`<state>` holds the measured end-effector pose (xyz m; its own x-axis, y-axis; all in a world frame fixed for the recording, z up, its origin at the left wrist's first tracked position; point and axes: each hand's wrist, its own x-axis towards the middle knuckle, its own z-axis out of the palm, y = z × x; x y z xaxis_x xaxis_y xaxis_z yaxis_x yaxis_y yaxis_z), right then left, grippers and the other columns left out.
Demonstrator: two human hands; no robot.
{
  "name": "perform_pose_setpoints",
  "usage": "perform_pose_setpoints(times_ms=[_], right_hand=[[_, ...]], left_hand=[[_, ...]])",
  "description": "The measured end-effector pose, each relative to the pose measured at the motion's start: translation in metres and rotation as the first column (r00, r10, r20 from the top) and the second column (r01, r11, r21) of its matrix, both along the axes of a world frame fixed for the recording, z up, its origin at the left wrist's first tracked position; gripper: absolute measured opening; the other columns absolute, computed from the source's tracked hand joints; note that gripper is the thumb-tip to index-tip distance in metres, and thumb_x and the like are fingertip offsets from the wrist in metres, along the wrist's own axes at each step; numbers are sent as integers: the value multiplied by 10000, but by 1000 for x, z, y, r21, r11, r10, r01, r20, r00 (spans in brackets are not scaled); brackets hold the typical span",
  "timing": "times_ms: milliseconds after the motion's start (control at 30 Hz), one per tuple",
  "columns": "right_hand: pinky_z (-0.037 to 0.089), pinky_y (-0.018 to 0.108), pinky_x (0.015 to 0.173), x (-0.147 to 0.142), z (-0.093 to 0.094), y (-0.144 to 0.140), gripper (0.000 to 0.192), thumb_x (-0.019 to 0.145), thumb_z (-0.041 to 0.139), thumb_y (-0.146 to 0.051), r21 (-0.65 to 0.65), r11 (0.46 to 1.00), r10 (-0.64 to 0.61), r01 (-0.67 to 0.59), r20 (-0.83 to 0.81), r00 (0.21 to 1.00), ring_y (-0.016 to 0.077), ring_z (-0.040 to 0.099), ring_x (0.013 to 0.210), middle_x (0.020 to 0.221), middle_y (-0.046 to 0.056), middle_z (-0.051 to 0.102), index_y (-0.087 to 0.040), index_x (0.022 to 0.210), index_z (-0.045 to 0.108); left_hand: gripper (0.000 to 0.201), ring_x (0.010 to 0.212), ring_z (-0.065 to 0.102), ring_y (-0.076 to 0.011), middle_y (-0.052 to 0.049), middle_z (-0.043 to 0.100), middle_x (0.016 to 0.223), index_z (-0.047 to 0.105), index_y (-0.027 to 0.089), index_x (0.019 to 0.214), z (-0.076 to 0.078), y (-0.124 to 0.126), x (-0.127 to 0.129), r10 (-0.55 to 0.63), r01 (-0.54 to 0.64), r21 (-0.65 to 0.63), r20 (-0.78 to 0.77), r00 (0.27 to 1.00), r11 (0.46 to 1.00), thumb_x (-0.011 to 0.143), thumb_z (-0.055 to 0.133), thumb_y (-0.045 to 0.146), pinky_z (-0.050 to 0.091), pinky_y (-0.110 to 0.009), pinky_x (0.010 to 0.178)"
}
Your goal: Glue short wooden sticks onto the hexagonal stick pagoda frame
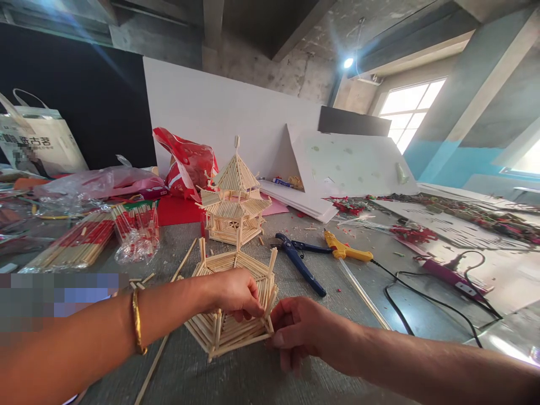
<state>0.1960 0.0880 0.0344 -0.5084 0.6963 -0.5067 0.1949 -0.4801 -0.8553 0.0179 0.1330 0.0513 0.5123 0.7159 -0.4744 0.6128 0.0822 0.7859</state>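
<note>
A hexagonal frame of pale wooden sticks (236, 340) lies in front of me, with short posts standing at its corners. My left hand (238, 292) reaches across it, fingers pinched together beside the right-hand posts; what they hold, if anything, is hidden. At the right corner, my right hand (304, 329) has its fingers curled against the frame's edge, thumb low. Just behind stands a tiered stick pavilion (236, 216) with a pointed roof. Blue-handled cutters (301, 264) and a yellow glue gun (348, 247) lie to the right.
Bundled sticks in red wrapping (78, 239) and a bagged bundle (137, 228) lie left. A long stick (158, 354) rests beside the frame. Clear glue sticks (365, 295), a black cord (439, 298) and a purple power strip (453, 275) occupy the right. A red bag (189, 163) stands behind.
</note>
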Motion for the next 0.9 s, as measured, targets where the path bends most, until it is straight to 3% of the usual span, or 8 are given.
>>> perform_pose_setpoints(times_ms=[567,900], right_hand=[[423,224,474,0,3,-2,306,526,692,-174,-31,999,-30,30,-2,1000,102,580,482,669,-14,581,-111,785,542],[454,236,477,-2,6,-2,330,481,698,-172,-63,997,-45,45,-6,999,117,589,480,644,-6,587,-107,759,532]], left_hand=[[79,433,432,-82,50,501,443,550,173,475,7,-2,2,-23,23,6,3,1000,1000,517,600,219,273,-220,428],[71,450,427,-69,51,536,486,604,168,512,14,-5,1,-64,68,-66,62,996,996,521,641,228,250,-226,454]])
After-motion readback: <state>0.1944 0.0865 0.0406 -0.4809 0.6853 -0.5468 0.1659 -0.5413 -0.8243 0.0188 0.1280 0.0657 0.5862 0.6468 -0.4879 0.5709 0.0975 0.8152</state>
